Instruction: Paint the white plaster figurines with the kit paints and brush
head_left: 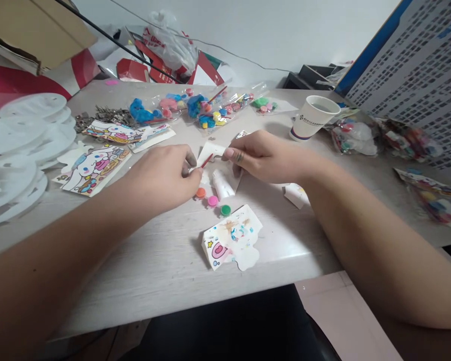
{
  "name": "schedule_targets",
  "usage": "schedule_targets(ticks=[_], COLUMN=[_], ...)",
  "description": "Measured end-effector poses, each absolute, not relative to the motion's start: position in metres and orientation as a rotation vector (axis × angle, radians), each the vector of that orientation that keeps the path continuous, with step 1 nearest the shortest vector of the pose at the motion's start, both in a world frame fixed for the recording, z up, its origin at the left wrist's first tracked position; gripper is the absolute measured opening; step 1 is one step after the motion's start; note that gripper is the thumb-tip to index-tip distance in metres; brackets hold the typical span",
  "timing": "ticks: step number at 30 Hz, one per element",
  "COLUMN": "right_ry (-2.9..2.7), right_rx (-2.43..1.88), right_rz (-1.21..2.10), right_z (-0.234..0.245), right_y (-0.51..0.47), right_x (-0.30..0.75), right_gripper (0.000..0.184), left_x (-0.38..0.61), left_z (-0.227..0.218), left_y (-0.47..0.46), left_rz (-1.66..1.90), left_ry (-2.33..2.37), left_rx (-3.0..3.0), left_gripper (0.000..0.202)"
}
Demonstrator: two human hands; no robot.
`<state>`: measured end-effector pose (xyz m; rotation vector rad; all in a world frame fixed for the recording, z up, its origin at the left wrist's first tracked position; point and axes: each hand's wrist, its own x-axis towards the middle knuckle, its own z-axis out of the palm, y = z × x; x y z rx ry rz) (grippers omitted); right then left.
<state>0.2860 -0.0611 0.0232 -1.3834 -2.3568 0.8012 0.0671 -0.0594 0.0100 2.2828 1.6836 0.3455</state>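
A clear plastic bag (206, 178) is stretched between my two hands. My left hand (169, 175) pinches its left side between thumb and fingers, close to a thin red stick (207, 160) like a brush handle. My right hand (257, 155) has its fingers closed at the bag's right side, fingertips partly hidden. A small white piece (222, 184) lies between the hands. Below it sit an orange paint pot (200, 193), a pink paint pot (212, 201) and a green paint pot (225, 210); whether these are inside the bag is unclear. Nearer me lies a paint-stained printed card (233, 235).
White plastic palettes (22, 150) are stacked at left, beside printed cartoon cards (97, 168) and a pile of metal pieces (105, 118). Filled clear bags (210, 108) line the back. A paper cup (313, 118) with liquid stands behind my right forearm; more filled bags (355, 135) lie right.
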Motion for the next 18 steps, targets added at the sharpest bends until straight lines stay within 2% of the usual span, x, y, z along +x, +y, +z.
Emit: schedule_targets(ticks=[4,9,11,14,18], right_ry=[-2.445,-2.580,-2.575,-2.587,-2.572], right_rx=[-1.323,-1.346,-1.324,-1.290,-1.337], right_rz=[0.835,0.983,1.000,0.984,0.911], right_z=[0.030,0.030,0.027,0.023,0.024], right_y=[-0.065,-0.070,-0.070,-0.070,-0.072], right_x=[0.294,0.293,0.291,0.288,0.284], right_gripper=[0.035,0.065,0.070,0.067,0.062], left_x=[0.058,0.044,0.044,0.048,0.049], left_z=[0.021,0.021,0.020,0.017,0.014], left_y=[-0.058,-0.054,-0.053,-0.052,-0.048], left_rz=[0.316,0.190,0.160,0.120,0.072], left_ry=[1.651,1.276,1.218,1.168,1.057], left_rx=[2.301,2.498,2.473,2.431,2.494], left_gripper=[0.024,0.038,0.042,0.045,0.034])
